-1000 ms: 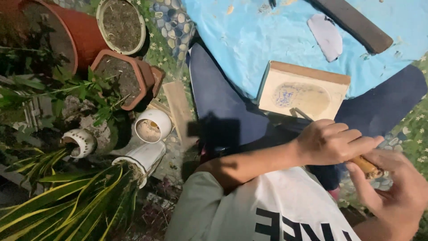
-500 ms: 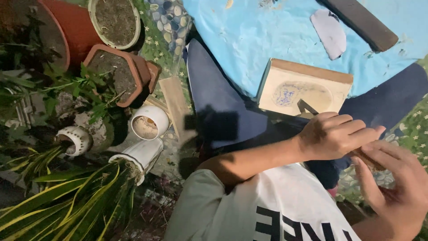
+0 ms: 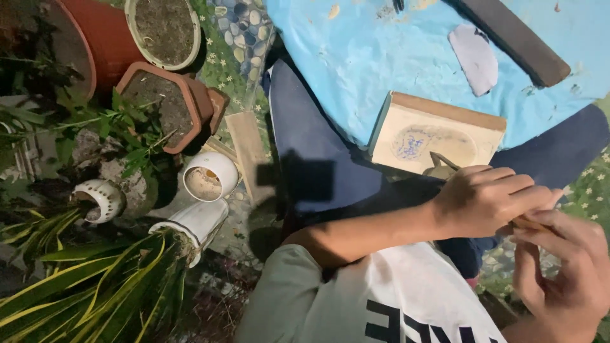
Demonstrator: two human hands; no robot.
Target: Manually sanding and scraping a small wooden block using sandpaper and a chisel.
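Stick (image 3: pixel 527 223): looking like brown wood, smooth, showing between the fingers of both hands.
Block (image 3: pixel 438 134): showing pale, matt wood with a blue smear on its face.
Sheet (image 3: pixel 368 57): looking like thin light-blue plastic, wrinkling and speckled with crumbs.
Dark bar (image 3: pixel 518 39): appearing rough, matt and stone-like.
White pots (image 3: pixel 210 176): gleaming like glazed ceramic.
Red-brown pots (image 3: pixel 165 101): looking like matt plastic, holding dry, crumbly soil.
Shirt (image 3: pixel 375 298): showing soft pale cloth.

A home garden or patio corner, worked on at ground level. Terracotta pots (image 3: pixel 159 105) of soil and striped-leaved plants (image 3: pixel 95 286) fill the left of the frame. A blue sheet (image 3: pixel 381 57) covers pebbled ground at upper right.
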